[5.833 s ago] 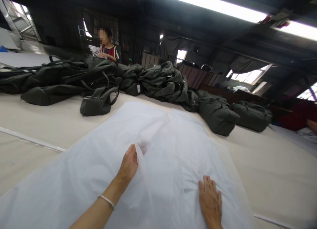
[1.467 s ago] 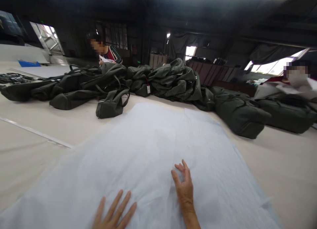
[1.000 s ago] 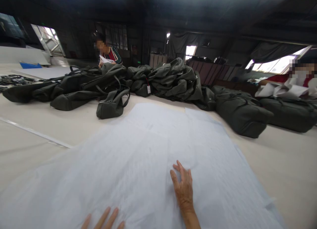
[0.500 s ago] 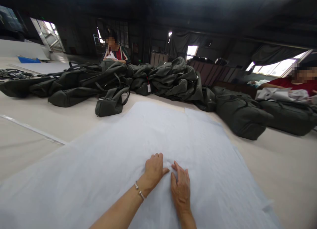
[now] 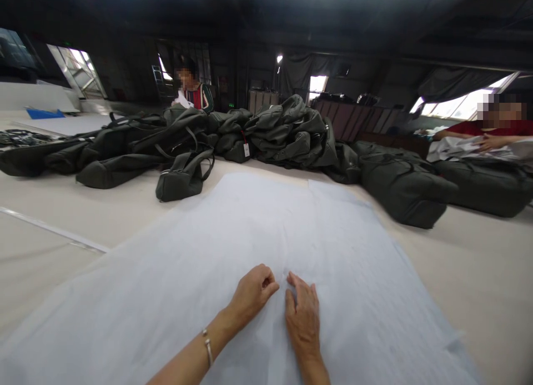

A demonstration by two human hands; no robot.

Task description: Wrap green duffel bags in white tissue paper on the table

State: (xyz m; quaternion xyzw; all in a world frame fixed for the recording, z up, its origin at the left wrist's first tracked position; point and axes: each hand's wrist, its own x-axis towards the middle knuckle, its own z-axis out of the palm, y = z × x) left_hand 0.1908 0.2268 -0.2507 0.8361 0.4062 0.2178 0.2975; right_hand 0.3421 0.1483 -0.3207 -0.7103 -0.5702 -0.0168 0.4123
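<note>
A broad sheet of thin white tissue paper (image 5: 250, 224) lies over the table in front of me, with faint creases near my hands. My left hand (image 5: 254, 290), a bracelet on its wrist, is closed just above the sheet, thumb drawn in against the curled fingers. Whether anything sits in that pinch is too small to tell. To its right, my right hand (image 5: 303, 313) rests on the paper with fingers stretched forward and thumb apart. A small gap of paper separates the two hands.
Dark green bags (image 5: 291, 132) are heaped along the far side of the table (image 5: 491, 274). One small bag (image 5: 181, 176) stands beyond the sheet's left edge. Two people are across the table, one at the far left (image 5: 194, 93), another at the right (image 5: 503, 126) handling white material.
My left hand has lifted off the paper, pulled back slightly left, and curled its fingers and thumb together. The right hand stays nearly in place. The view has shifted a little.
</note>
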